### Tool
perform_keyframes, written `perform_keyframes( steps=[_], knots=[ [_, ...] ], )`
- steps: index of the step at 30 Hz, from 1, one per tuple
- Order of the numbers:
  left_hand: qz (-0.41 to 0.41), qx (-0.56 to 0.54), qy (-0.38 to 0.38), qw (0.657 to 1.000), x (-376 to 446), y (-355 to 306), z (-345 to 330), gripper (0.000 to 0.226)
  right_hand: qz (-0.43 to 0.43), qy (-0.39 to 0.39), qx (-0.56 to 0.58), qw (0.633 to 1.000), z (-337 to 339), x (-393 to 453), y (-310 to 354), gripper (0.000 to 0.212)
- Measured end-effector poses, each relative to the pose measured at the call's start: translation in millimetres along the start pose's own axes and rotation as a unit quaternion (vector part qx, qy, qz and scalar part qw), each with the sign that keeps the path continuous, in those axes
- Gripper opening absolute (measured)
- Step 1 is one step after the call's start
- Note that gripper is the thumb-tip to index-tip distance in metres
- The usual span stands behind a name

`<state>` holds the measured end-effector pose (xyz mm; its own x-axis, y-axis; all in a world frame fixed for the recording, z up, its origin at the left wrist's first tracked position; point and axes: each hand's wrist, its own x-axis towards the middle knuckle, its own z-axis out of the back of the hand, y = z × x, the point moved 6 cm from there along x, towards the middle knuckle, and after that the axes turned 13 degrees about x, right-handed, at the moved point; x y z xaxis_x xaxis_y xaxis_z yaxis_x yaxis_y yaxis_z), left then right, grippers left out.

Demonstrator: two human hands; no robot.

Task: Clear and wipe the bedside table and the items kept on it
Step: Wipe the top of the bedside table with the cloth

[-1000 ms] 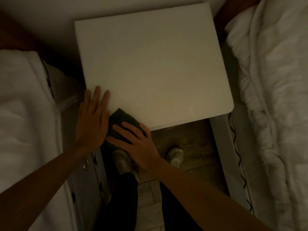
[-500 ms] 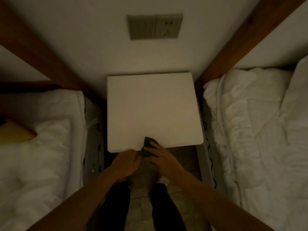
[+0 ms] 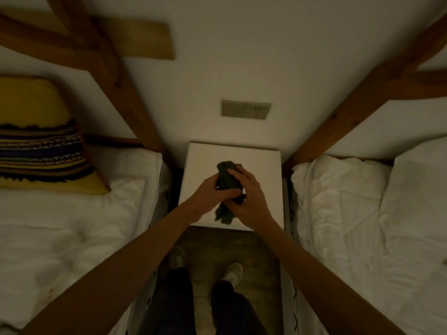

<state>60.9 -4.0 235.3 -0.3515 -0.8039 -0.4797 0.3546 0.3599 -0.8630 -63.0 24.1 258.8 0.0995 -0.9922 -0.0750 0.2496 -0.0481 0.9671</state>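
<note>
Now dark green cloth (image 3: 226, 181) bunched up, held above middle of white desk (image 3: 263, 189), between both hands. Upper end sticking out past fingers toward wall, lower tail dangling near front edge of desk. Probably being refolded or gathered to get a fresh face for next wipe; judgement only, no wiping contact with desk top visible.

Left hand (image 3: 212, 189) wrapped round cloth from left side, fingers curled across its middle: closed grip on cloth. Right hand (image 3: 246, 192) over cloth from right, fingers bent on upper part, thumb side hidden: also gripping cloth, not spread open. Both forearms reaching forward from bottom corners, hands touching each other around cloth.

Desk top showing nothing but cloth and hands over it, so clearing looks done; items kept on it not in view, wiping of them cannot be judged.

Around desk: white bed (image 3: 72, 238) on left just beside it, with yellow striped pillow (image 3: 41, 146) at head; second white bed (image 3: 362, 226) on right with rumpled duvet. Wooden beams (image 3: 350, 122) slanting along wall on both sides, wall socket plate (image 3: 246, 109) above desk. Below, dark trousers and two light shoes (image 3: 232, 272) on wooden floor (image 3: 217, 240) in front of desk. Dim light, fine detail poor.
</note>
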Motion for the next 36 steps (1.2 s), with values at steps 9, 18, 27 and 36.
perform_keyframes(
  steps=[9,18,27,36],
  knots=[
    [-0.076,-0.196,-0.018,0.977,-41.3,-91.3,55.4,0.048,-0.089,0.012,0.193,0.977,42.0,26.7,83.1,0.089],
    [-0.069,-0.181,-0.014,0.981,-80.9,-141.2,102.5,0.113,0.005,0.036,0.234,0.972,48.0,35.1,164.0,0.047],
    [-0.227,0.31,-0.152,0.911,-115.8,-203.6,152.4,0.05,0.069,0.084,-0.016,0.994,18.7,60.4,224.2,0.075],
    [-0.247,0.256,-0.186,0.916,-138.1,-218.8,209.2,0.034,0.177,0.044,-0.163,0.97,8.0,79.4,283.5,0.021]
  ],
)
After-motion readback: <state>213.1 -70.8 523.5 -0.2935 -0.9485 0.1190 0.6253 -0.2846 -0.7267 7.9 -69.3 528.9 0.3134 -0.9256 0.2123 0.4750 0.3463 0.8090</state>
